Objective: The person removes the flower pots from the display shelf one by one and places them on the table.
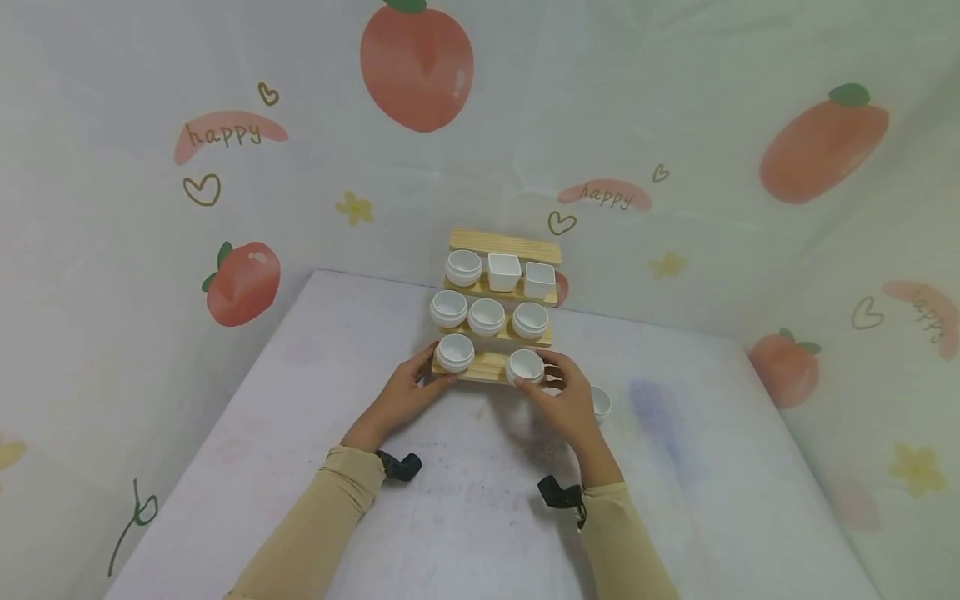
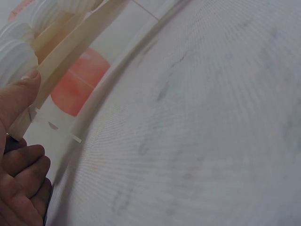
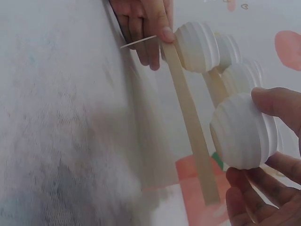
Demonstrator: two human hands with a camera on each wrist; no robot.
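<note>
A three-tier wooden rack (image 1: 489, 367) with small ribbed white pots stands toward the back of the table. My left hand (image 1: 405, 396) grips the left end of its lowest tier, thumb on the plank beside a round pot (image 1: 455, 353) and the other fingers curled below. At the right end of that tier, my right hand (image 1: 564, 398) holds another round pot (image 1: 525, 367) between thumb and fingers. The right wrist view shows this pot (image 3: 242, 134) close beside the plank's end (image 3: 207, 188). Between the two pots, bare wood shows.
Three round pots line the middle tier (image 1: 487, 317). Above, the top tier carries a round pot (image 1: 463, 267) and two square pots (image 1: 504, 272). Another white pot (image 1: 602, 402) sits on the table, partly behind my right hand. A fruit-printed cloth wall (image 1: 510, 142) rises behind the rack.
</note>
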